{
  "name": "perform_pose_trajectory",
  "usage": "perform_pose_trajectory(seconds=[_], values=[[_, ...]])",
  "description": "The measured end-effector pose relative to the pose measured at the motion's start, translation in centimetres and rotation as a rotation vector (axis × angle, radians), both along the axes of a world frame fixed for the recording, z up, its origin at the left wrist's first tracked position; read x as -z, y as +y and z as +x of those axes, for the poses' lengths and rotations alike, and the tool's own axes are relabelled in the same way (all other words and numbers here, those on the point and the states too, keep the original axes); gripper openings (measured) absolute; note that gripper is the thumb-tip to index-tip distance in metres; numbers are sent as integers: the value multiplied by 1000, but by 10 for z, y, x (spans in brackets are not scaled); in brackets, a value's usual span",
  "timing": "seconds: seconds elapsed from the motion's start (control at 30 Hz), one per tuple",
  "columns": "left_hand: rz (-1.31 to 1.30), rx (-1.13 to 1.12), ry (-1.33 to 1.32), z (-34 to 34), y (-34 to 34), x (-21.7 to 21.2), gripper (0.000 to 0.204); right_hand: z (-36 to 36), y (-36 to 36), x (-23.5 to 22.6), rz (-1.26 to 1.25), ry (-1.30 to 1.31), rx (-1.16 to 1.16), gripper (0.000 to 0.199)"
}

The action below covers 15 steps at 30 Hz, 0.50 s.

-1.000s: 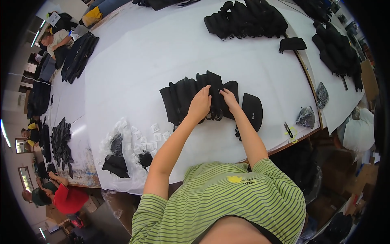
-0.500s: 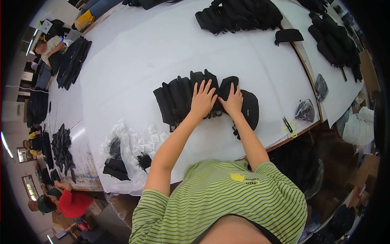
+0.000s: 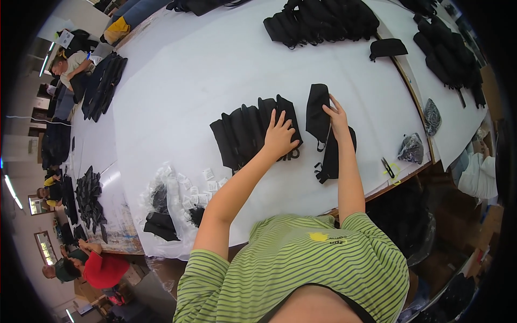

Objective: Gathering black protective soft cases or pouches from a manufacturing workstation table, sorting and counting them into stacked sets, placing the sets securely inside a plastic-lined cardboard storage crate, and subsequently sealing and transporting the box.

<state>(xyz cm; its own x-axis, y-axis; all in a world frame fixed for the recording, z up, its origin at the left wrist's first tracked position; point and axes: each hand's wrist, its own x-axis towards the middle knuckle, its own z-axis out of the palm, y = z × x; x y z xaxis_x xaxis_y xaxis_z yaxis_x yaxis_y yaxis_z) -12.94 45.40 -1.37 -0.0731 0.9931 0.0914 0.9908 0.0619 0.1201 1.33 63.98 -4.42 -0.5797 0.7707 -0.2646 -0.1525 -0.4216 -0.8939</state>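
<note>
Looking straight down at a big white table [image 3: 177, 91] with black pouches all over it. The left hand [image 3: 280, 135] lies flat with its fingers spread out, pressing on the right end of a fanned row of black pouches [image 3: 245, 134] laid overlapping each other near the middle of the table. The right hand [image 3: 336, 116] sits just to the right of that, fingers curled around one single black pouch [image 3: 318, 110], pinching its right edge and holding it up a bit, clear of the row. Under that wrist there's another black pouch with straps [image 3: 333, 156] lying on the table, touching or very nearly touching the held one, hard to say which. Nearer the table's front edge on the left is a heap of clear plastic bags [image 3: 177, 196] with small white packets mixed in and a few black bits. Further right by the edge sits a small bag of dark stuff [image 3: 412, 148] and a pair of yellow-handled scissors [image 3: 389, 169]. At the far side there's a big pile of black bags [image 3: 323, 24] plus one lone black pouch [image 3: 388, 48] beside it. The person is wearing a green striped shirt [image 3: 301, 269]. Other people are sitting way off on the left side.
</note>
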Motion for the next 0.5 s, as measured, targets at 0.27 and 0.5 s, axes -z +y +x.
perform_pose_trajectory(seconds=[0.27,0.5], values=[[214,-149,-191,17,20,-4,43,-33,-28,78,558,-329,-209,50],[175,-71,-180,20,7,27,37,19,-70,-20,992,-999,49,60]])
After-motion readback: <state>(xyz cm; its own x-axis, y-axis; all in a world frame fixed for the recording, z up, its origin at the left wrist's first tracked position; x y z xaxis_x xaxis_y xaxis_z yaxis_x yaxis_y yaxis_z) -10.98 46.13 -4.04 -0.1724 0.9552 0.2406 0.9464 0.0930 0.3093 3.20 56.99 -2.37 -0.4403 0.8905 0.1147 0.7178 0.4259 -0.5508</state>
